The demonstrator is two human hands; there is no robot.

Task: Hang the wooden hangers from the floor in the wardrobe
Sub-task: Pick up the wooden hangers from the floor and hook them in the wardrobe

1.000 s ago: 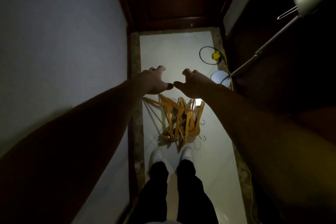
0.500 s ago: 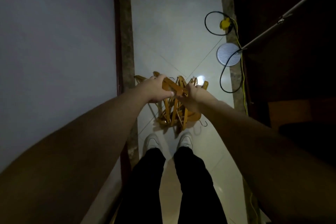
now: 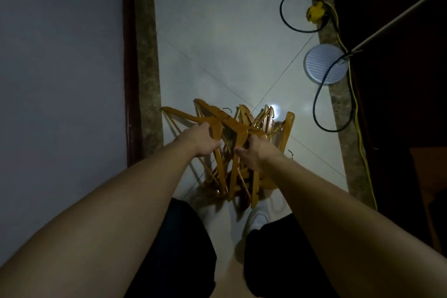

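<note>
The floor (image 3: pixel 217 31) is pale shiny tile with a speckled stone edge (image 3: pixel 147 80). A grey wall (image 3: pixel 60 55) fills the left side of the frame. At the upper right lie a round white disc (image 3: pixel 325 65), a looping black cord (image 3: pixel 321 104) and a yellow plug (image 3: pixel 314 11). The far right is too dark to make out. My black trousers (image 3: pixel 183 237) hide one foot, so only one white shoe (image 3: pixel 257 219) shows, low in the middle. The wooden hangers (image 3: pixel 242 128) sit in a messy pile on the floor in the middle. Both my arms reach down to it. My left hand (image 3: pixel 205 143) is closed round a hanger's arm. My right hand (image 3: pixel 256 152), just beside it, is closed round one too. I cannot tell if it is the same hanger. My fingertips are mostly hidden.
</note>
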